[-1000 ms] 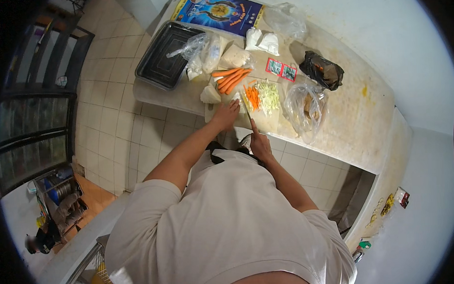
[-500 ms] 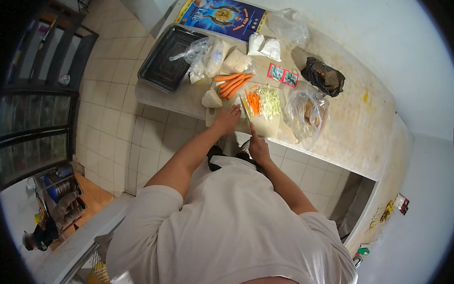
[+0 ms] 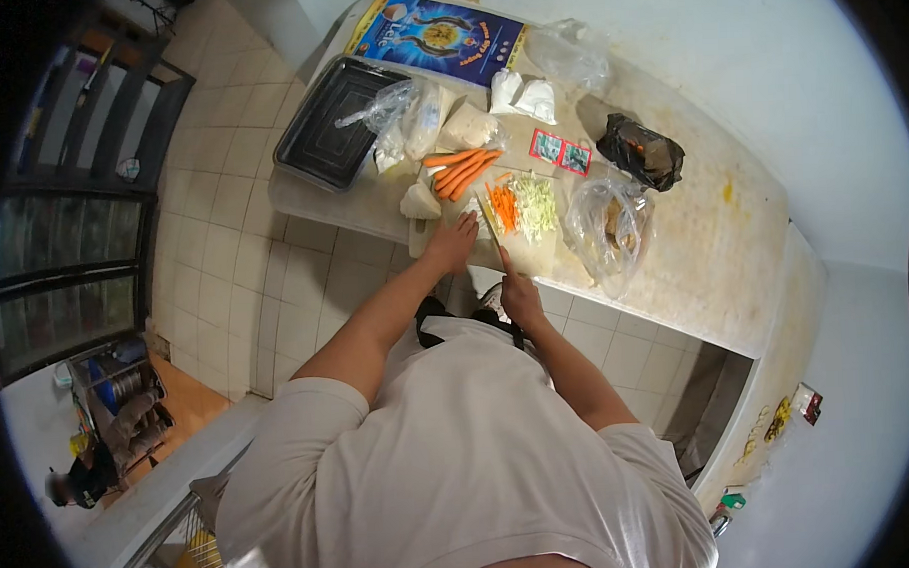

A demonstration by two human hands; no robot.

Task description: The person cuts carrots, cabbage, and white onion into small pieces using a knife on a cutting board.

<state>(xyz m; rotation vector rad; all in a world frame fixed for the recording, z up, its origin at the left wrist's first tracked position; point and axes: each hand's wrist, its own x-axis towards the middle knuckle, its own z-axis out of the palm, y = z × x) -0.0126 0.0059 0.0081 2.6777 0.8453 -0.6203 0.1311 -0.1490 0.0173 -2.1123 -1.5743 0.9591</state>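
Note:
My right hand (image 3: 520,300) is closed round the handle of a kitchen knife (image 3: 491,221), its blade pointing away from me. Just left of the blade, the fingers of my left hand (image 3: 451,244) press on a pale piece of cabbage (image 3: 474,209), which they partly hide. Both rest over a light cutting board (image 3: 542,259) at the counter's near edge. Right of the knife lie a small heap of orange carrot strips (image 3: 503,210) and a larger heap of pale green shredded cabbage (image 3: 537,207). Several whole carrots (image 3: 461,170) and a cabbage chunk (image 3: 420,200) sit beyond my left hand.
A black tray (image 3: 334,128) stands at the left, beside bagged pale food (image 3: 424,120). Behind are a blue printed sheet (image 3: 444,34) and white packets (image 3: 521,96). Red-edged sachets (image 3: 560,152), a black bag (image 3: 642,152) and a clear bag (image 3: 613,228) lie to the right.
The whole view has shifted slightly, so the counter things appear a little further left. Both hands keep nearly the same place at the board, with the knife still beside the left fingers.

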